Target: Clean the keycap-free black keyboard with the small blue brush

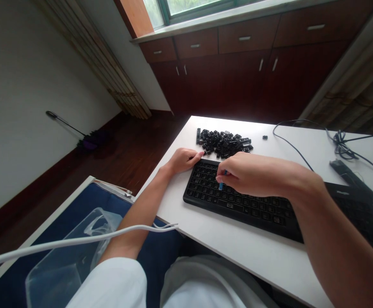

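A black keyboard lies at an angle on the white table, most of its keycaps off and the square key sockets bare. My right hand is above its left half, fingers pinched around a slim blue tool whose tip points down at the sockets. Much of that tool is hidden by the fingers, so its kind is unclear. At the keyboard's far left corner, my left hand is closed, its thumb against the corner and the other fingers curled. Just beyond the keyboard is a heap of loose black keycaps.
One stray keycap lies right of the heap. A black cable is bundled at the back right, near a flat dark piece. At left, a clear plastic container rests on a blue surface, with a white cord crossing in front.
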`<act>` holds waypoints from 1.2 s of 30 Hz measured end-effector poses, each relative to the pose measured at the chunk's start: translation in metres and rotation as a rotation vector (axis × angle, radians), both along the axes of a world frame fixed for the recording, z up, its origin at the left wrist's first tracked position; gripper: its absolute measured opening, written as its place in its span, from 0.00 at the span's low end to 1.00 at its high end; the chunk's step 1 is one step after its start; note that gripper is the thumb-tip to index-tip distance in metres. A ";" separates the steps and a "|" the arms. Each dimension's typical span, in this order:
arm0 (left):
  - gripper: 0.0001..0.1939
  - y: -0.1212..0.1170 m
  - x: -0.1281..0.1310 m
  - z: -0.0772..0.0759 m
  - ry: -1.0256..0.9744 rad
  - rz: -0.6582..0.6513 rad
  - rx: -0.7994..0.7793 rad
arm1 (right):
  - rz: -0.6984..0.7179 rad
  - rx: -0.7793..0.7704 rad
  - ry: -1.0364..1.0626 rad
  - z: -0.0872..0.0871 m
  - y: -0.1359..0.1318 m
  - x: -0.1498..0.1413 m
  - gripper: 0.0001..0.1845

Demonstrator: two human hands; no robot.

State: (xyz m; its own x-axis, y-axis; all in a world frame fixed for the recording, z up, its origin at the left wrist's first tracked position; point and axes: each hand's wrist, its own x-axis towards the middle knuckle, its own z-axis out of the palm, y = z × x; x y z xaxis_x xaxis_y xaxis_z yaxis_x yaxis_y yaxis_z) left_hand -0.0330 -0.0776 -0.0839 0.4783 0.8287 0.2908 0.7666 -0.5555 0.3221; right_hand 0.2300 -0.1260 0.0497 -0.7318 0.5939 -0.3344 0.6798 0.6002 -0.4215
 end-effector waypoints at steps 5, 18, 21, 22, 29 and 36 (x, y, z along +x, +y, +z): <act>0.27 -0.001 0.002 0.001 -0.011 -0.004 -0.006 | -0.001 0.017 -0.039 -0.004 0.001 -0.001 0.21; 0.26 -0.001 0.003 0.003 -0.032 -0.006 -0.024 | 0.019 0.041 -0.023 -0.003 -0.002 -0.003 0.20; 0.26 -0.001 0.002 0.003 -0.028 -0.006 -0.028 | 0.012 0.050 -0.010 -0.003 -0.002 -0.001 0.20; 0.26 -0.001 0.002 0.002 -0.026 -0.005 -0.028 | 0.006 0.051 -0.014 -0.003 -0.002 -0.001 0.20; 0.26 -0.001 0.001 0.001 -0.032 -0.014 -0.019 | -0.008 0.022 -0.058 -0.003 -0.001 -0.002 0.19; 0.26 -0.001 0.001 0.001 -0.034 -0.011 -0.014 | -0.016 0.029 -0.057 -0.003 -0.001 -0.002 0.18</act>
